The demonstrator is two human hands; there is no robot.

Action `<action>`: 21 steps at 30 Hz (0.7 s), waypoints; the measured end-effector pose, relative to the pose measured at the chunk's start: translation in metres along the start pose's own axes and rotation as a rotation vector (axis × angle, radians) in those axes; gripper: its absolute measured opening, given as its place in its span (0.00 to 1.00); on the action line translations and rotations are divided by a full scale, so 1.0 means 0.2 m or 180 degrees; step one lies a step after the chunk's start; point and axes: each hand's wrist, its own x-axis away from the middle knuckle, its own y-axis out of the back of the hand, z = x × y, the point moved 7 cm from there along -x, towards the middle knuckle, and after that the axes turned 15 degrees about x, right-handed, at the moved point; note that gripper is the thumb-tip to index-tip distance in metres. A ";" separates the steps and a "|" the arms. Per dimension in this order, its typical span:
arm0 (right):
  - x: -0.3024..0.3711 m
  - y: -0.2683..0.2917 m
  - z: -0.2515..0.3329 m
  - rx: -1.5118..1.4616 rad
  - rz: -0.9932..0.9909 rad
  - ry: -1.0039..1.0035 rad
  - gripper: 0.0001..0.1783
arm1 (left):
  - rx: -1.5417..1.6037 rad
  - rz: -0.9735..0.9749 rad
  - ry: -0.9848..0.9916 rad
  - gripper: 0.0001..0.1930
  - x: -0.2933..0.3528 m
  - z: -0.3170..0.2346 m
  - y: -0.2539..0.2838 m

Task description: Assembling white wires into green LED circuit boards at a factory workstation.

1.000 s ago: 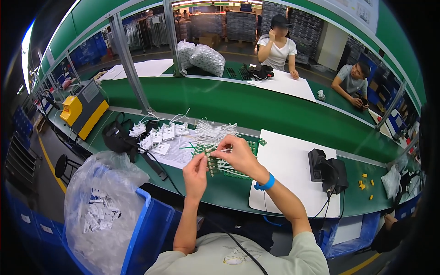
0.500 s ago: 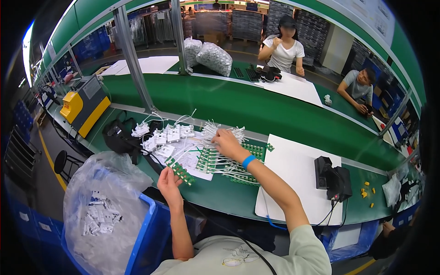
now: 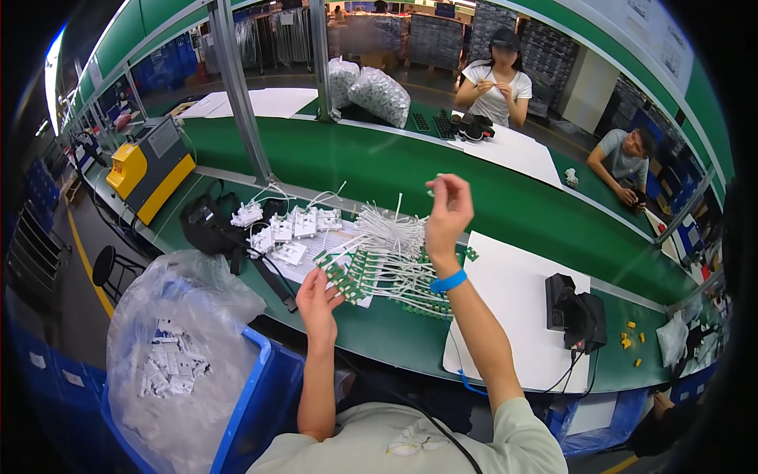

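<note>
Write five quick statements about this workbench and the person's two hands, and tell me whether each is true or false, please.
1. The left grip holds a green board strip. True.
2. The right grip is touching the black box. False: the right grip is raised, apart from the black box.
3. The wristband is red. False: it is blue.
4. White plastic parts lie inside the clear bag. True.
5. The small yellow pieces lie left of the black box. False: they lie to its right.
</note>
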 end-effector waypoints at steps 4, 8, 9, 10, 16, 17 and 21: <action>0.03 0.02 0.31 0.0741 0.0923 0.0531 0.01 | -0.0064 0.0171 0.0007 0.15 0.01 0.04 -0.11; 0.24 -0.06 0.35 0.1106 0.2496 0.0725 0.04 | -0.0363 0.0306 -0.0042 0.16 0.07 0.07 -0.20; 0.28 -0.06 0.37 0.1216 0.2708 0.0755 0.05 | -0.0449 0.0370 -0.0055 0.16 0.10 0.06 -0.23; 0.32 -0.06 0.39 0.1323 0.2920 0.0785 0.05 | -0.0423 0.0443 -0.0065 0.16 0.11 0.06 -0.25; 0.38 -0.01 0.35 0.1219 0.3139 0.0494 0.07 | -0.0597 0.0563 -0.0216 0.16 0.19 0.05 -0.32; 0.38 0.00 0.33 0.1240 0.3085 0.0485 0.07 | -0.0601 0.0567 -0.0209 0.16 0.20 0.06 -0.33; 0.39 0.02 0.31 0.1379 0.2974 0.0616 0.07 | -0.0644 0.0650 -0.0295 0.16 0.22 0.06 -0.35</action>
